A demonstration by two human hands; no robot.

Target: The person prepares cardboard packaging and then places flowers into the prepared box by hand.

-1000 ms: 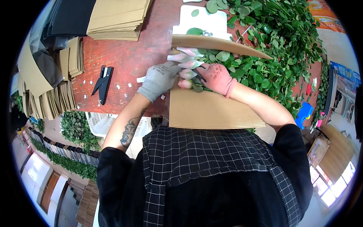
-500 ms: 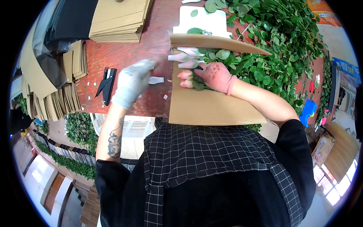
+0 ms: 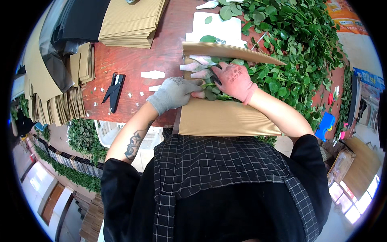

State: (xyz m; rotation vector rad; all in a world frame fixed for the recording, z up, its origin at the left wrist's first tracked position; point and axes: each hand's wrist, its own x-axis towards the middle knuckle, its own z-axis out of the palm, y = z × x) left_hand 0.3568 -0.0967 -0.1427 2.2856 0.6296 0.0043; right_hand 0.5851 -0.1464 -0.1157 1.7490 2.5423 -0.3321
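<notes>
A sheet of corrugated brown cardboard lies in front of me with its far flap standing up. Several roses rest on it, their heads at its left edge; a few heads wear white net sleeves. My right hand, in a pink glove, is closed over the stems just behind the sleeved heads. From the left, my left hand, in a grey glove, has its fingertips closed on a bare pink rose, mostly hidden by them. Loose net sleeves lie beside that hand.
A black stapler lies on the red table at the left. Stacked cardboard sheets stand behind it. Green foliage is heaped on the right, near a blue tool. A white board lies beyond the flap.
My left hand has moved right and slightly nearer, from over the table to the bare roses, and its fingers have closed there. My right hand has shifted slightly on the stems.
</notes>
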